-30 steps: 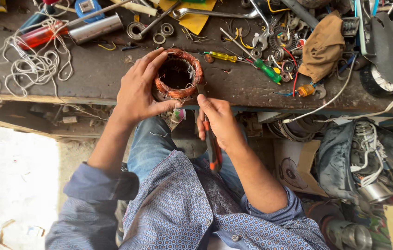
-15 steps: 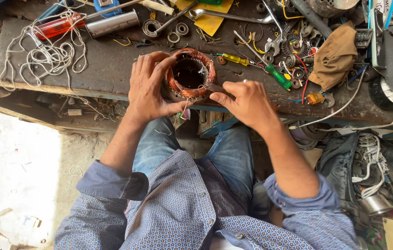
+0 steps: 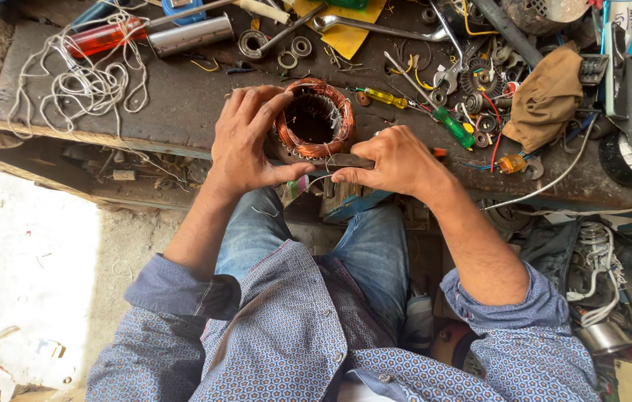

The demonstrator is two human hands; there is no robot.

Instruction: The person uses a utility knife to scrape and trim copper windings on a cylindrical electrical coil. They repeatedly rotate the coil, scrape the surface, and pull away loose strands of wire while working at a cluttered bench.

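A round motor stator with copper windings (image 3: 316, 117) stands at the front edge of a dark workbench (image 3: 182, 104). My left hand (image 3: 250, 141) wraps its left side, fingers over the top rim and thumb under the near side. My right hand (image 3: 394, 160) presses against the stator's near right side, pinching a thin dark flat tool (image 3: 347, 161) laid against the winding. Thin white leads hang below the stator between my thumbs.
On the bench lie a tangle of white cord (image 3: 85, 82), a red-handled screwdriver (image 3: 104, 36), a metal cylinder (image 3: 189, 34), bearings (image 3: 252, 43), a spanner (image 3: 375, 28), green and yellow screwdrivers (image 3: 453, 126), a brown rag (image 3: 546, 97). Cables and parts crowd the right side.
My right hand rose from my lap to the stator's near side and now pinches the flat tool against the winding. My left hand stayed on the stator.
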